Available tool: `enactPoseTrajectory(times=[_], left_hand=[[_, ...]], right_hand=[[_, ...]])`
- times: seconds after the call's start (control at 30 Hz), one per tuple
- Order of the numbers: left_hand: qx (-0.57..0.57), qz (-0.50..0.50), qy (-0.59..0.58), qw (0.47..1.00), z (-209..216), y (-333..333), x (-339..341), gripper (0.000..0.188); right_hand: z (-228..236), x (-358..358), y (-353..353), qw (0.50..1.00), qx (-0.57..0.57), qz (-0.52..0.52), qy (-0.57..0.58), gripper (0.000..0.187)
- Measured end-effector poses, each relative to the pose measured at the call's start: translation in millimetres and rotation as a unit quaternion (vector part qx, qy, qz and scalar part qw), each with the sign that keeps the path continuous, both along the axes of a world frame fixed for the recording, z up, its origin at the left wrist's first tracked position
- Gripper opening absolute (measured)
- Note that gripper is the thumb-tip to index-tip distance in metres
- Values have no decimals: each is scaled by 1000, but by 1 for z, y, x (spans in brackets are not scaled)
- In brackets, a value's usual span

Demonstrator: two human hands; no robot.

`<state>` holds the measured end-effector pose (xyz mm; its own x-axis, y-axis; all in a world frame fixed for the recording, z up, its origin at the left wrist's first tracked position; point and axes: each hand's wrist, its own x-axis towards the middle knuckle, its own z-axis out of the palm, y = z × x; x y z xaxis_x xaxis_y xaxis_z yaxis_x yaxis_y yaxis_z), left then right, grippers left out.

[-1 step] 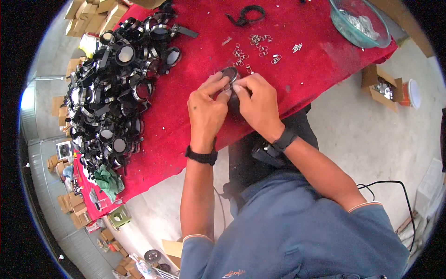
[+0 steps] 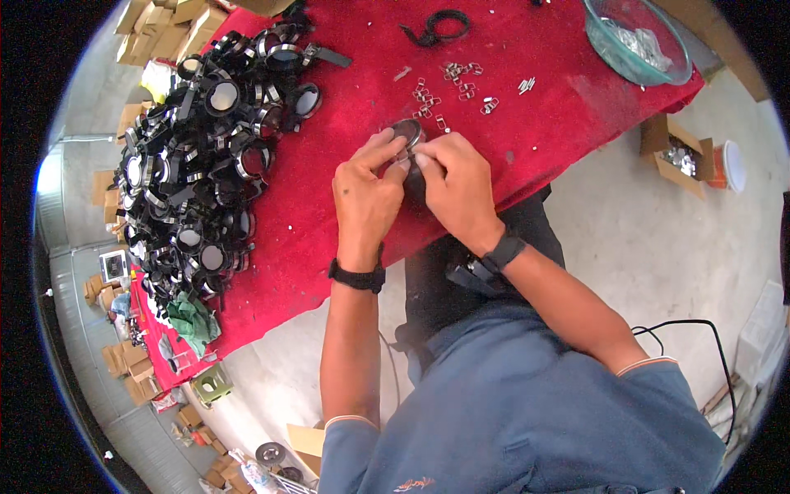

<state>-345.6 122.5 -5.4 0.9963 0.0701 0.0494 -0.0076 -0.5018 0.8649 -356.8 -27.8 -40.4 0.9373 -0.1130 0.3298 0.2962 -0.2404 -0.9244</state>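
Over the red-covered table (image 2: pixel 296 239), both hands meet at a wristwatch with a round dark face and silver rim (image 2: pixel 406 129). My left hand (image 2: pixel 369 198) is closed on its case, thumb and fingers gripping the near edge. My right hand (image 2: pixel 457 185) pinches at the lower side of the case, where a dark strap hangs down. The fingers hide whatever small part lies between the fingertips. Just beyond the hands lie several small metal loops (image 2: pixel 424 97), like strap buckles or keepers. To the left, a large heap of black-strapped watches (image 2: pixel 189 173) covers the table.
A coiled black strap or cable (image 2: pixel 444 27) lies at the far side. Several thin white pins (image 2: pixel 527 84) sit to the right. A teal basin (image 2: pixel 642 49) holding clear bags stands at the far right corner. On the floor are an open carton (image 2: pixel 679 156) and a white-lidded bucket (image 2: pixel 731 167).
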Motion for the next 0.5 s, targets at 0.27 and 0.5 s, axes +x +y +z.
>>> enactPoseTrajectory(times=[0.27, 0.5], left_hand=[[25, -10, -23, 999, -2, -6, -3, 34], [91, -81, -43, 992, 11, 2, -3, 37]], right_hand=[[-4, -15, -4, 991, -66, 40, -111, 33], [-3, -17, -7, 994, -51, 33, -86, 35]])
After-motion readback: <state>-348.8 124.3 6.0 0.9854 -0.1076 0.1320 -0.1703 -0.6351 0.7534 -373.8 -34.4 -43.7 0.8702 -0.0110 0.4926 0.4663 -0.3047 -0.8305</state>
